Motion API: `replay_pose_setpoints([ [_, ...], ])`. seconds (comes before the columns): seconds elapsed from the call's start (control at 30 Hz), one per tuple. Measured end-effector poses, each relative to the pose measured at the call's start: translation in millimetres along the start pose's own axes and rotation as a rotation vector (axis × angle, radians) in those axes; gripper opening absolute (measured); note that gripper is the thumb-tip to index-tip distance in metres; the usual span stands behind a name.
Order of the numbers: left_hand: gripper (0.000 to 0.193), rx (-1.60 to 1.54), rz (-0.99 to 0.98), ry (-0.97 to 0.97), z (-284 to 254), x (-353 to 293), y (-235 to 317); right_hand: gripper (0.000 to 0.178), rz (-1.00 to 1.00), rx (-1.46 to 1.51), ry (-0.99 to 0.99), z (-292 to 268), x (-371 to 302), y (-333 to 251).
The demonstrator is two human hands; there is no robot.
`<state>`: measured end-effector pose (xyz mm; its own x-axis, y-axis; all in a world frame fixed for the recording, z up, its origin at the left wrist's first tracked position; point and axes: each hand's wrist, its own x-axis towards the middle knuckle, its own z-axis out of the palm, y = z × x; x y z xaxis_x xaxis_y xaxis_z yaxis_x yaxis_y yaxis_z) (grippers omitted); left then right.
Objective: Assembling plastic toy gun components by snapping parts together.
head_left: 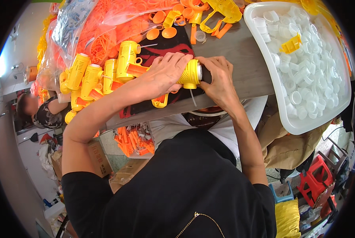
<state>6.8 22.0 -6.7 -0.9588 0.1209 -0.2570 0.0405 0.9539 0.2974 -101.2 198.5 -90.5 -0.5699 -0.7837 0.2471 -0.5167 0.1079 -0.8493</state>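
Note:
On the near edge of the table lies a yellow plastic toy housing [191,74], its barrel pierced with small holes and a white round cap [200,73] at its right end. My left hand [165,75] is closed over the housing from the left, hiding much of it. At the capped end, my right hand [219,77] curls with thumb and fingers about the cap's rim; a dark patch shows between them, which I cannot make out. A yellow handle-like part [160,101] and a thin pale strip [193,97] stick out below the housing.
Several similar yellow housings [128,59] stand to the left. A white tub [280,103] of clear caps is at right, with a yellow piece on top. Bags of orange parts [102,43] fill the far left. Below the table sits a box of orange pieces [132,139].

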Motion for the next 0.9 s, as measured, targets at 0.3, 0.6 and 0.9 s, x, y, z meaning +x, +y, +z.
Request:
replay_pose_setpoints([
  [0.3, 0.088, 0.038, -0.050, -0.071, -1.0, 5.3, -1.8, 0.064, -0.006, -0.042, -0.008, 0.3, -1.6, -1.1],
  [0.6, 0.086, 0.110, -0.002, 0.076, 6.3, -4.7, 2.4, 0.061, 0.131, 0.284, -0.193, -22.4, -4.2, -6.0],
  [0.9, 0.080, 0.315, 0.064, 0.401, 1.9, -16.1, 27.2, 0.060, 0.175, 0.668, -0.072, -2.8, -0.6, -39.9],
])
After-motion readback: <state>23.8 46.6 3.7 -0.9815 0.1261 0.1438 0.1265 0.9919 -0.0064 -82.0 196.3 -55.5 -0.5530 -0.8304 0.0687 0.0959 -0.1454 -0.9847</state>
